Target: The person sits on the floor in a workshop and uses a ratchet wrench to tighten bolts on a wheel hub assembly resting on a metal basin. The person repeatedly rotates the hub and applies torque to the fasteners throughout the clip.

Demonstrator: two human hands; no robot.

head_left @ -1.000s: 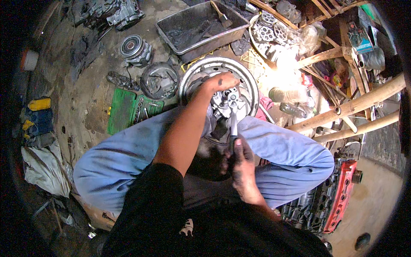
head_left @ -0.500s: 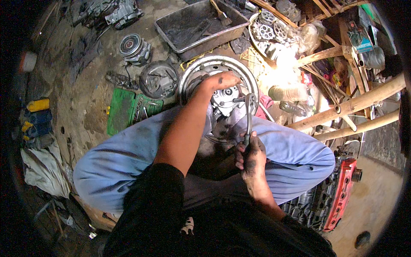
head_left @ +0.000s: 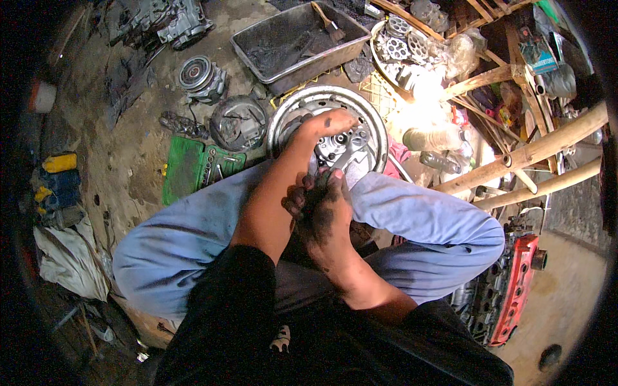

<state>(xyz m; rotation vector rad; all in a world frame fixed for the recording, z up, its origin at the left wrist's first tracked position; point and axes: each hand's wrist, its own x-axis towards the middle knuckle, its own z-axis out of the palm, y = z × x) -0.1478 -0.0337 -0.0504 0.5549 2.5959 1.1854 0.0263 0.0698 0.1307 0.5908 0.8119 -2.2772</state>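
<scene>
A silvery round metal housing (head_left: 333,147) with bolts sits inside a steel wheel rim (head_left: 281,109) between my knees. My left hand (head_left: 329,122) is closed over the housing's far side, its dark-stained fingers partly hidden down the left side. Around the handle of a ratchet wrench (head_left: 351,152) my right hand (head_left: 324,209) is closed, blackened with grease. The wrench slants from that fist up to the right, its head over the right part of the housing. Whether a socket sits on a bolt cannot be made out.
Beyond the rim stands a black tub (head_left: 302,67) with a brush (head_left: 329,24). Left of it lie a pulley unit (head_left: 201,78), a round black part (head_left: 239,122) and a green socket case (head_left: 185,168). Wooden poles (head_left: 547,154) and a red-topped engine part (head_left: 515,293) are at right.
The right hand has swung the ratchet handle leftward, from upright on the right to slanting near the left forearm. My left hand stays on the housing.
</scene>
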